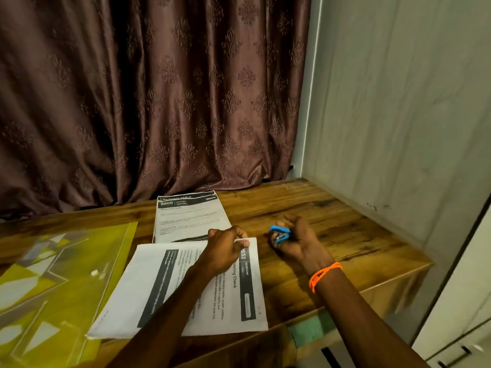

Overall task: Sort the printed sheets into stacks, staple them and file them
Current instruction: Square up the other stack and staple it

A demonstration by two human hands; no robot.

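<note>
The near stack of printed sheets [170, 285] lies turned sideways on the wooden table [332, 216], its long axis running left to right along the table's near edge and its dark header band at the right end. The header-side far corner is the one that matters: the left hand [225, 248] pinches it, thumb on top and fingers curled round the edge, so the corner appears to be held for stapling.

Just to the right of that corner, apart from the paper by a strip of bare wood, the right hand [295, 243] is clenched round a small blue stapler [280, 233]. The stapler's nose points left, towards the pinched corner, and its mouth appears slightly parted, though that is hard to tell. The right hand is therefore the nearer tool hand, and the likely move is a short one leftward, sliding the stapler's mouth over the corner just beside the left thumb. An orange thread band [324, 274] circles the right wrist.

Beyond the near stack, towards the far edge by the brown curtain [148, 96], a second stack of sheets [188, 216] lies lengthwise, its near end just beside or slightly under the first; which, I cannot tell. A yellow translucent folder [61, 274] rests at the table's left end, presumably for filing.
</note>
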